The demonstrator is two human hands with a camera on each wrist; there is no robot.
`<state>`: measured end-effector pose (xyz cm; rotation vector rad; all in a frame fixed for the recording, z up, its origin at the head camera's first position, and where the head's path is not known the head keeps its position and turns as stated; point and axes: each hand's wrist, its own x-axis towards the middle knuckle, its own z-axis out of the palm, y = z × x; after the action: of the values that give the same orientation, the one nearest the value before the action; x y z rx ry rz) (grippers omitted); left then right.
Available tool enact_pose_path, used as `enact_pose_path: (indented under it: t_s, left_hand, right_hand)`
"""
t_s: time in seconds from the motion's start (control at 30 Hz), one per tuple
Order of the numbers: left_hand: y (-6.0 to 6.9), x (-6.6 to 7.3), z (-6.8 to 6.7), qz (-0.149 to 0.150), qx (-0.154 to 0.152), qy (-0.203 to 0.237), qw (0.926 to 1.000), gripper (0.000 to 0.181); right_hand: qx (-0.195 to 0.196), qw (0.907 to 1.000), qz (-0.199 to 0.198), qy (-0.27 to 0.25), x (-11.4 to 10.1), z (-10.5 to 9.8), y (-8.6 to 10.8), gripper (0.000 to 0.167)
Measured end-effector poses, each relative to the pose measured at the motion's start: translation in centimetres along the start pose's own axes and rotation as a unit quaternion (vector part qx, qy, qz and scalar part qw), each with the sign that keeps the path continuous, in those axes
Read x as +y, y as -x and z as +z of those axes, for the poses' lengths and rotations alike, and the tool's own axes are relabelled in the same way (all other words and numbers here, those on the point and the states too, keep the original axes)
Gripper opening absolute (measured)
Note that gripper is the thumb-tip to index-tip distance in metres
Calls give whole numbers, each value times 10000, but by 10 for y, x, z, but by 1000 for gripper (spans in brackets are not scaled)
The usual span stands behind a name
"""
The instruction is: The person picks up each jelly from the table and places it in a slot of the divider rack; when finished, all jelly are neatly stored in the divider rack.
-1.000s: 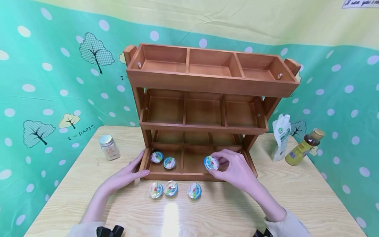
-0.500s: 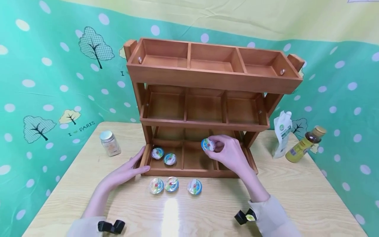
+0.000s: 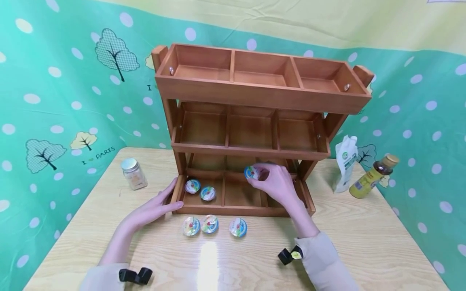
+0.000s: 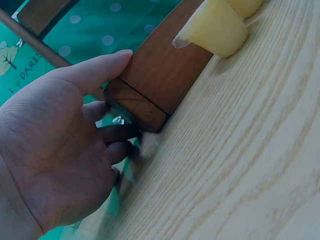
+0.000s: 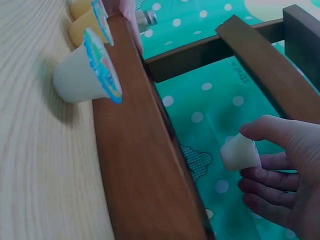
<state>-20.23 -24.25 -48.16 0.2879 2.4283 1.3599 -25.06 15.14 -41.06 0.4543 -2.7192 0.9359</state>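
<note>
My right hand pinches a jelly cup above the middle compartment of the bottom tray. In the right wrist view the cup sits between thumb and fingers, its pale body showing. My left hand holds the left front corner of the wooden shelf rack, thumb on the front board and fingers bent along the side. Two jelly cups, one at the back and one nearer the divider, lie in the bottom tray's left compartment. On the table before the rack stand three more jelly cups.
Two upper tiers, the top tray and the middle tray, overhang the bottom one. A lidded jar stands left of the rack. To its right are a white pouch and a brown-capped bottle. A patterned cloth hangs behind.
My right hand has carried the jelly cup from the tray's front edge back and slightly left, over the middle compartment. The left hand stays at the rack's corner. The head view has shifted a little.
</note>
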Motion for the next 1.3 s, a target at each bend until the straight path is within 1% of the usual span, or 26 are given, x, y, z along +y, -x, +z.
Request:
enact_pose_path:
  t_s: [0.23, 0.57, 0.7, 0.93, 1.1, 1.3]
  left_hand:
    - [-1, 0, -1, -9, -7, -39, 10000, 92]
    - [-2, -2, -1, -48, -26, -73, 10000, 92]
    - [-2, -2, -1, -104, -39, -70, 9999, 92]
    - [-2, -2, 0, -25, -16, -129, 9999, 91]
    - [-2, -2, 0, -58, -7, -106, 9999, 91]
    - [-1, -1, 0, -31, -14, -104, 9999, 91]
  right_hand:
    - [-243, 9992, 154, 274, 6, 10, -2, 46]
    - [-561, 9966, 200, 577, 17, 23, -2, 44]
    - [-618, 9957, 203, 660, 18, 27, -2, 43]
    - [-686, 9939, 129, 848, 21, 32, -1, 42]
    - [-795, 9925, 67, 926, 24, 34, -1, 39]
    - [-862, 9915, 110, 966, 27, 36, -1, 39]
